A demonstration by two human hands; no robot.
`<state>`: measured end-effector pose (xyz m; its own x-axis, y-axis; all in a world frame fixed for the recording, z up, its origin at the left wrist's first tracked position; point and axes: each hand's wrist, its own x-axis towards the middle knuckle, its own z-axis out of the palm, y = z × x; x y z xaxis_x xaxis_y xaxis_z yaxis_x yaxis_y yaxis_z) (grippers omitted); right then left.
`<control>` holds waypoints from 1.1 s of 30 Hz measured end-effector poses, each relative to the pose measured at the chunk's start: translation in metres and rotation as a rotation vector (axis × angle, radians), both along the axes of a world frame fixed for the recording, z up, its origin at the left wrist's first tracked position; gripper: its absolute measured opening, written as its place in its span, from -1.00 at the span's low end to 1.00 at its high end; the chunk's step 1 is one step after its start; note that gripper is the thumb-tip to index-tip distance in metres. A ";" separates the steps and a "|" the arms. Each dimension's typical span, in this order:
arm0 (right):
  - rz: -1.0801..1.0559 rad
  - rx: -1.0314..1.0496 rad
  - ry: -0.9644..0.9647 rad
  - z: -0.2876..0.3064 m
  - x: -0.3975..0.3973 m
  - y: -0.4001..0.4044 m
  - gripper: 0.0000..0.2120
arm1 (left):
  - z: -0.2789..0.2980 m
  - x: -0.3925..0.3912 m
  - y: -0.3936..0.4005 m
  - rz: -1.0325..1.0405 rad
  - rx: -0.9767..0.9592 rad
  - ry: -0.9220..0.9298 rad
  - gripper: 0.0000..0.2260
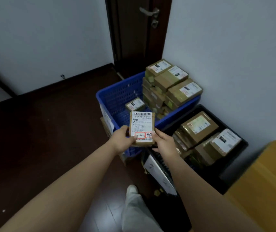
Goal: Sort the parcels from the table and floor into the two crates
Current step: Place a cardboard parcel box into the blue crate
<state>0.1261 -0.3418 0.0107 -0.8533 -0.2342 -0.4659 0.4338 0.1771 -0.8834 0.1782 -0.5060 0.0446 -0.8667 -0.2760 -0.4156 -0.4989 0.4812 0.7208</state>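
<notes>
The blue crate (pixel 117 97) is sitting at about one o'clock from the person, pushed toward the corner by the dark door (pixel 134 39). A tall stack of brown parcels (pixel 170 84) is filling its far right side, and one lone small parcel (pixel 135 104) is lying lower down near its middle, leaving the left half showing bare mesh. The black crate (pixel 234 168) is standing at about three o'clock, just beside the blue one, and is holding several labelled parcels (pixel 201 131) leaning against each other. A yellow-brown carton (pixel 264 190) is cutting into view at four o'clock.

Both hands are holding a single small parcel (pixel 142 128) at twelve o'clock, raised over the near rim of the blue crate with its label facing up. The left hand (pixel 122 139) is gripping its lower left edge, thumb laid over the label's corner; the right hand (pixel 164 143) is pinching its lower right edge, thumb on top and fingers underneath.

The step in hand appears to be reading the label, whose handwritten marks sit in red boxes at the bottom, to decide which crate this parcel belongs in. The next move is calling for that choice, then for lowering the parcel into open space: the blue crate's bare left half looks the easier spot, while the black crate is offering only gaps between tilted parcels.
</notes>
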 end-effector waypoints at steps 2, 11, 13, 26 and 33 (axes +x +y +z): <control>0.014 0.000 -0.037 0.001 -0.034 -0.028 -0.58 | -0.001 -0.030 -0.028 -0.035 -0.026 -0.038 -0.63; 0.118 0.095 -0.064 0.003 -0.142 -0.119 -0.58 | -0.007 -0.149 -0.125 -0.104 -0.123 -0.113 -0.67; 0.070 0.105 -0.112 -0.004 -0.159 -0.129 -0.58 | -0.013 -0.177 -0.135 -0.146 -0.134 -0.140 -0.69; -0.299 0.196 -0.378 -0.080 -0.224 -0.247 -0.71 | -0.087 -0.319 -0.238 -0.610 -0.175 -0.326 -0.68; -0.416 0.301 -0.414 -0.133 -0.247 -0.281 -0.61 | -0.145 -0.363 -0.268 -0.824 -0.107 -0.378 -0.72</control>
<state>-0.1204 -0.6223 -0.1227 -0.5808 0.2684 -0.7685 0.8126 0.1349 -0.5670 -0.1850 -0.7737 -0.1001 -0.6179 0.3169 -0.7195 -0.1610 0.8447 0.5104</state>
